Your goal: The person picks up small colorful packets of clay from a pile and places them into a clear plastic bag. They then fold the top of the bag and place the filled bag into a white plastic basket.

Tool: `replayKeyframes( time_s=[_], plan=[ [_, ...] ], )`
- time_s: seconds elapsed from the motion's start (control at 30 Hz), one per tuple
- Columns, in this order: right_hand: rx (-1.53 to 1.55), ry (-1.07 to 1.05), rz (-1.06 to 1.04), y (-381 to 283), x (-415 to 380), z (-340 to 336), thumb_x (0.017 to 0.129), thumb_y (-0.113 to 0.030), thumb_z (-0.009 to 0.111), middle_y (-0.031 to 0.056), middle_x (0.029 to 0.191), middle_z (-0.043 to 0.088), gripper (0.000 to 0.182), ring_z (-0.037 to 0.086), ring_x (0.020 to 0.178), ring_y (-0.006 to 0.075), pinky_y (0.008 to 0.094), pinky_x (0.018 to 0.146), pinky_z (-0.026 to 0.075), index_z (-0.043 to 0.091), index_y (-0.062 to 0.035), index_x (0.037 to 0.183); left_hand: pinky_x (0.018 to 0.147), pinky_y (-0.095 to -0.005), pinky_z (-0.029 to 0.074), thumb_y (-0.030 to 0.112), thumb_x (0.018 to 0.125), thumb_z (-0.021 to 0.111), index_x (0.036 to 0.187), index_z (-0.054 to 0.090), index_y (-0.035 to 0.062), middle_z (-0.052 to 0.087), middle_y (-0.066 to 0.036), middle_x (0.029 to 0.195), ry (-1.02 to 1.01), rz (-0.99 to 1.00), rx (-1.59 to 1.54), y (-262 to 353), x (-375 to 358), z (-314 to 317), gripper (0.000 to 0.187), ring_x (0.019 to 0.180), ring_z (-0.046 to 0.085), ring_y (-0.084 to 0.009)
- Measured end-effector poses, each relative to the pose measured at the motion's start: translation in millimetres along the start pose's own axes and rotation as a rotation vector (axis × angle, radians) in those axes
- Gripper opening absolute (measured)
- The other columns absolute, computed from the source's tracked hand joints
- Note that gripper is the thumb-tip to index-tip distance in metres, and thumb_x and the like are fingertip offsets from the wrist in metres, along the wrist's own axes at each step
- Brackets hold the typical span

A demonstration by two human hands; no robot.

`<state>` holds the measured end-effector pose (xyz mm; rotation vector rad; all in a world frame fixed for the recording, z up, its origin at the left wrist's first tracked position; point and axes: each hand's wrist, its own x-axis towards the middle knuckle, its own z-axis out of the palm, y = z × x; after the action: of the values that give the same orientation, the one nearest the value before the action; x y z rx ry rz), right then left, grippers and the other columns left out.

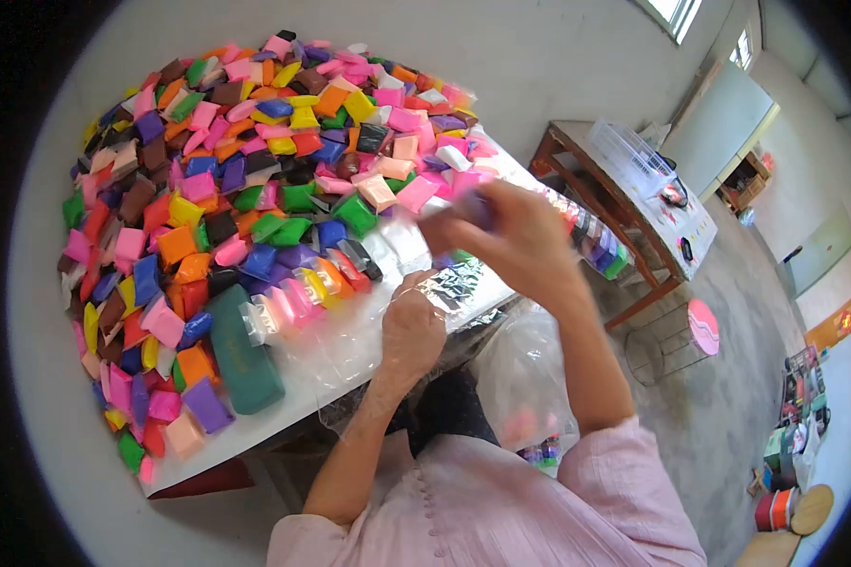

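My left hand (pixel 412 326) is closed near the table's front edge, its fingers gripping a clear plastic bag (pixel 336 364) that spreads over the edge. My right hand (pixel 515 231) is raised a little above and to the right, its fingers round a small brown packet (pixel 438 231); something purple shows by the fingers, blurred. Beside my left hand lies a row of small packets (pixel 307 291) in white, pink, yellow, orange, red and black. A teal oblong case (pixel 241 350) sits left of that row.
A big heap of colourful packets (pixel 255 180) covers most of the white table (pixel 227 439). Filled clear bags (pixel 591 231) lie at its right end. A plastic bag (pixel 525 378) hangs by my lap. Farther right stand a wooden table (pixel 624 203) and a pink-topped stool (pixel 702 327).
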<state>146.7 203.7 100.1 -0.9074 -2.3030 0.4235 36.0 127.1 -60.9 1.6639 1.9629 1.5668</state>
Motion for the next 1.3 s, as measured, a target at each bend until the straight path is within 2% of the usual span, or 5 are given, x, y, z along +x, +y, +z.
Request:
replayKeyframes(
  time_s=[0.23, 0.67, 0.97, 1.2, 1.3],
  plan=[
    [0.411, -0.379, 0.289, 45, -131, 0, 0.077, -0.019, 0.076, 0.0040, 0.078, 0.066, 0.033, 0.060, 0.072, 0.0122, 0.0297, 0.068, 0.049, 0.069, -0.0004, 0.103, 0.098, -0.0424, 0.046, 0.001, 0.079, 0.051, 0.112, 0.064, -0.0038, 0.061, -0.020, 0.121, -0.008, -0.132, -0.143, 8, 3, -5, 0.036, 0.113, 0.058, -0.0378],
    [1.135, 0.207, 0.415, 30, -100, 84, 0.091, -0.010, 0.068, 0.0060, 0.098, 0.069, 0.025, 0.064, 0.086, 0.0100, 0.0240, 0.077, 0.051, 0.063, 0.0052, 0.109, 0.096, -0.0385, 0.047, -0.009, 0.085, 0.047, 0.124, 0.057, -0.0028, 0.062, -0.021, 0.117, -0.164, 0.174, -0.058, -15, 6, -11, 0.041, 0.111, 0.061, -0.0350],
    [0.673, 0.378, 0.381, 44, -94, 118, 0.086, -0.018, 0.072, 0.0093, 0.091, 0.068, 0.033, 0.064, 0.082, 0.0126, 0.0269, 0.075, 0.050, 0.062, 0.0036, 0.110, 0.092, -0.0391, 0.049, -0.002, 0.088, 0.051, 0.123, 0.057, -0.0036, 0.065, -0.023, 0.110, -0.107, -0.269, -0.270, 15, 8, -27, 0.035, 0.102, 0.064, -0.0348],
    [0.625, 0.527, 0.303, 47, -98, 147, 0.081, -0.014, 0.073, 0.0191, 0.102, 0.068, 0.044, 0.068, 0.091, 0.0303, 0.0369, 0.078, 0.052, 0.061, 0.0026, 0.120, 0.094, -0.0471, 0.047, -0.002, 0.084, 0.050, 0.121, 0.050, -0.0095, 0.053, -0.027, 0.116, 0.128, 0.094, 0.083, 3, -9, -9, 0.038, 0.109, 0.054, -0.0416],
    [0.423, 0.534, 0.179, 40, -96, 143, 0.081, -0.015, 0.074, 0.0194, 0.098, 0.067, 0.043, 0.067, 0.088, 0.0342, 0.0376, 0.078, 0.052, 0.062, -0.0001, 0.119, 0.076, -0.0400, 0.050, -0.001, 0.084, 0.058, 0.112, 0.055, -0.0036, 0.056, -0.021, 0.100, 0.332, 0.027, 0.100, -4, -13, -1, 0.028, 0.085, 0.060, -0.0303]
  ],
)
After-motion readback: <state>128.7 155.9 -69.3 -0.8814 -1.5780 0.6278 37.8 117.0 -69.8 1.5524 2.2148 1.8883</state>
